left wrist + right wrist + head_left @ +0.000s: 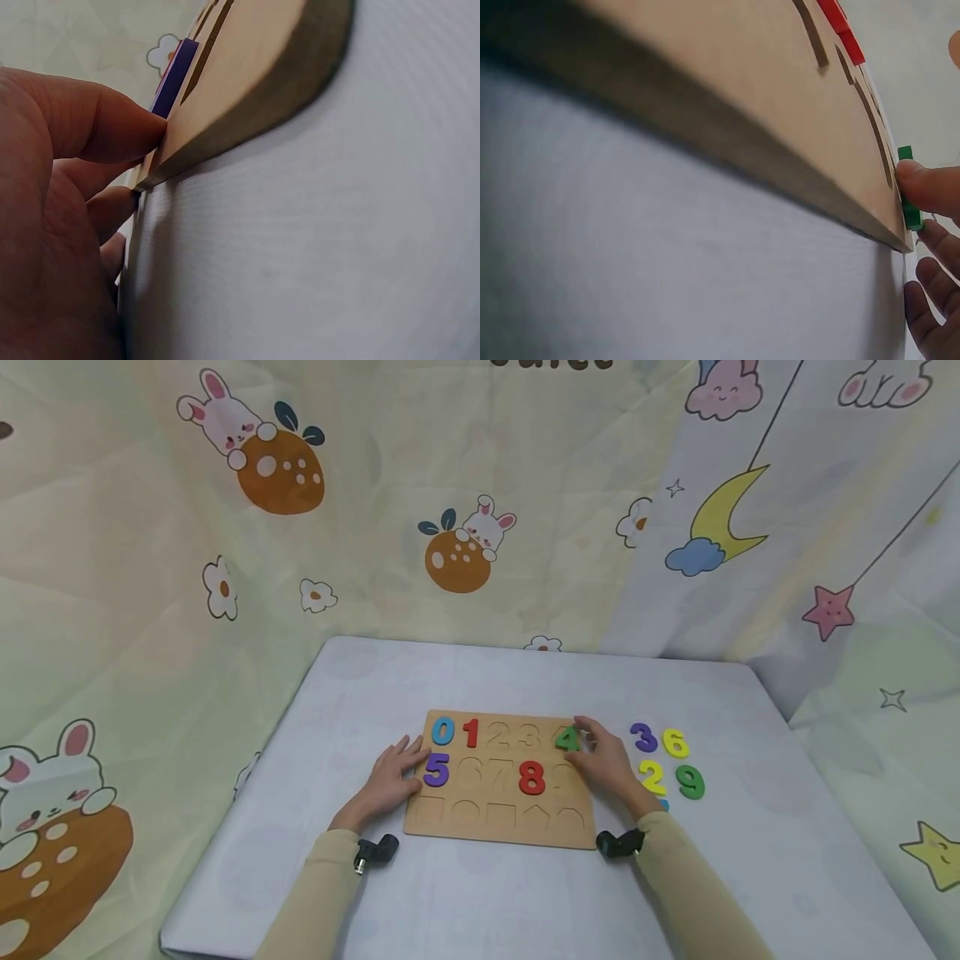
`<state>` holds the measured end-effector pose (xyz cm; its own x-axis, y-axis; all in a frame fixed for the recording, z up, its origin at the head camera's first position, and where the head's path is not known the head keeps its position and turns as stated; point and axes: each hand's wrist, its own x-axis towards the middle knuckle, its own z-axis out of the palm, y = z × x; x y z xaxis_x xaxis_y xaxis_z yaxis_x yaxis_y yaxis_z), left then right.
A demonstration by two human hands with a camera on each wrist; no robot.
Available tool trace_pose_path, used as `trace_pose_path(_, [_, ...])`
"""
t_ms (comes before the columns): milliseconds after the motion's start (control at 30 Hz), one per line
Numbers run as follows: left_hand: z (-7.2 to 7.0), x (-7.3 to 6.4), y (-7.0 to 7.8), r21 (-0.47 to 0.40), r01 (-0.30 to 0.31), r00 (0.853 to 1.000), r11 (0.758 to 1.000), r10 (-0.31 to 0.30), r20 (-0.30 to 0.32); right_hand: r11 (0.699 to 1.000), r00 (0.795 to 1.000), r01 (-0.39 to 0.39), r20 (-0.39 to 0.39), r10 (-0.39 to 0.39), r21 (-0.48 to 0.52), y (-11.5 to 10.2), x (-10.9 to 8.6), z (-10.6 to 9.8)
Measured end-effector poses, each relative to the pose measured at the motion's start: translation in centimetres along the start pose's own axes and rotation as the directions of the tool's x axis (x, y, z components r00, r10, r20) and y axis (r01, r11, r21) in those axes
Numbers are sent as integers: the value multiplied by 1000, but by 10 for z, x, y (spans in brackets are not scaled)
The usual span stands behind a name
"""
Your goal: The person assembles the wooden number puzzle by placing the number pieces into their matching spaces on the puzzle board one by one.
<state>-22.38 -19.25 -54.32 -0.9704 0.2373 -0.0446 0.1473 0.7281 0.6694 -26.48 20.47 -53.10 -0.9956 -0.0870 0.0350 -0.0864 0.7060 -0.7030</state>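
Note:
A wooden number board (pixel 480 814) lies on the table with its outlined slots facing up. My right hand (pixel 606 764) pinches a green number 4 (pixel 567 738) between thumb and fingers, over the top-right slot; the right wrist view shows the green piece (pixel 911 202) standing proud of the board, under the thumb. At the board's left edge rests my left hand (pixel 388 778), fingers extended, thumb touching the wood beside a purple number 5 (pixel 437 769). A blue 0 (pixel 442 731), red 1 (pixel 471 732) and red 8 (pixel 532 777) sit on the board.
Right of the board lie a purple 3 (pixel 643 737), yellow 6 (pixel 676 742), yellow 2 (pixel 652 776) and green 9 (pixel 690 782). A blue piece (pixel 663 805) is mostly hidden by the right wrist. Patterned cloth (pixel 375 552) hangs behind the white table (pixel 360 685).

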Motion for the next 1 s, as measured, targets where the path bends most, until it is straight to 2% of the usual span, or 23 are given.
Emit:
trace_pose_path(233, [1,0,-1,4,-2,1000,1000,2,4,1000,1000,19,5,-18,-17,-2,3,2])
trace_pose_path(633, [-1,0,0,7,-20,1000,1000,20,6,1000,1000,1,16,-1,11,-5,4,4])
trace_pose_path(1000, [0,0,-1,-9,-8,1000,1000,8,4,999,1000,-21,11,21,37,1,3,2])
